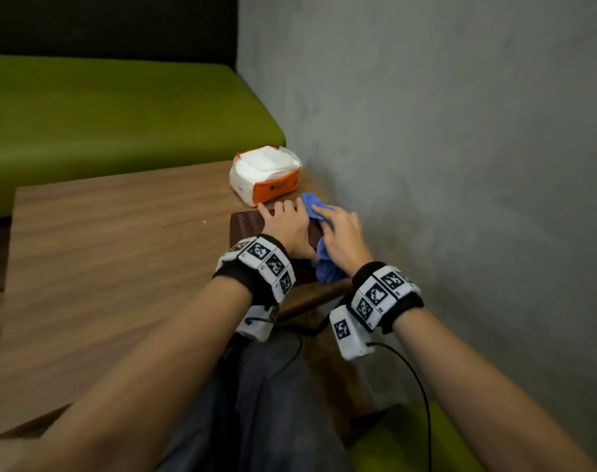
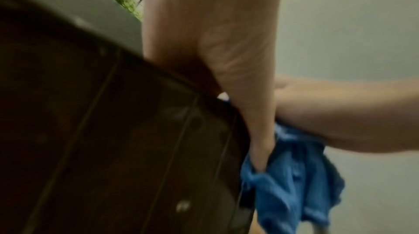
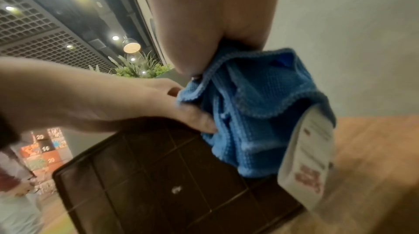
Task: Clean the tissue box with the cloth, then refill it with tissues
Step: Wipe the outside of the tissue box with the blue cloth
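Wooden table [image 1: 103, 240] shoved into a corner by a grey wall [image 1: 460, 131], green bench [image 1: 103, 107] behind it. The dark brown tissue box [image 1: 247, 224] sits near the table's right edge. The left hand [image 1: 285, 226] lies flat on top of it, fingers straight, thumb down the near side. The right hand [image 1: 341, 236] has its fingers curled round a bunched blue cloth [image 1: 326, 267], pressing it against the box's right side. A white-and-orange tissue pack [image 1: 264, 173] sits just beyond, by the wall.
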`<state>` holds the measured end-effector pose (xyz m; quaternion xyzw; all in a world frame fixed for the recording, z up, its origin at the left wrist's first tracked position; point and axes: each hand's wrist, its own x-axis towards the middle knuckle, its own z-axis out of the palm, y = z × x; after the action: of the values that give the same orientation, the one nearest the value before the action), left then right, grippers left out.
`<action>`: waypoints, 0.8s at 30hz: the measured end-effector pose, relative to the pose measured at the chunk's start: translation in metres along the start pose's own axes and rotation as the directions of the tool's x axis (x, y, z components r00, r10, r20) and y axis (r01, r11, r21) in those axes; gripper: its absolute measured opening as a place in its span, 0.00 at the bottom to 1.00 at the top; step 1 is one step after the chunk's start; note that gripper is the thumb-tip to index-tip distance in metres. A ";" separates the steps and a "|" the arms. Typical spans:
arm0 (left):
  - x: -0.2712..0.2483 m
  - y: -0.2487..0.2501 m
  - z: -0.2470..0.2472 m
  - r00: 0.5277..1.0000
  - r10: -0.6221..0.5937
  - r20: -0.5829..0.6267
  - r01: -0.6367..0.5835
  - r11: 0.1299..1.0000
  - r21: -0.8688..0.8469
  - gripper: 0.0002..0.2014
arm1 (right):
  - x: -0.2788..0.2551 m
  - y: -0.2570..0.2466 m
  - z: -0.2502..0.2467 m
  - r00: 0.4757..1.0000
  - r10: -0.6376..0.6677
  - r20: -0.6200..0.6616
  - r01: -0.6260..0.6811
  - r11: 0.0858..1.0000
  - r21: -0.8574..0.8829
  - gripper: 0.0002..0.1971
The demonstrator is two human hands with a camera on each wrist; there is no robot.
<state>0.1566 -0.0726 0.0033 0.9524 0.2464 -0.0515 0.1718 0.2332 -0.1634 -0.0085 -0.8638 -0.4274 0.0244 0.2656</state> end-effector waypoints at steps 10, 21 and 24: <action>-0.015 -0.036 -0.013 0.849 0.046 -0.526 -0.370 0.763 -0.530 0.54 | 0.009 -0.049 -0.053 0.969 -0.122 -0.213 0.160 0.972 0.170 0.17; -0.033 -0.069 0.011 0.902 -0.077 -0.425 -0.258 0.693 -0.673 0.61 | 0.006 -0.052 -0.015 0.993 -0.115 -0.007 0.113 0.984 -0.138 0.17; -0.032 -0.070 -0.011 0.929 -0.031 -0.369 -0.225 0.743 -0.630 0.63 | 0.004 -0.054 -0.006 0.991 -0.137 -0.004 0.134 0.976 -0.175 0.17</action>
<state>0.0953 -0.0262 -0.0020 0.8338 0.2245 0.2217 0.4531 0.1983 -0.1361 0.0235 -0.8528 -0.4834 -0.0382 0.1938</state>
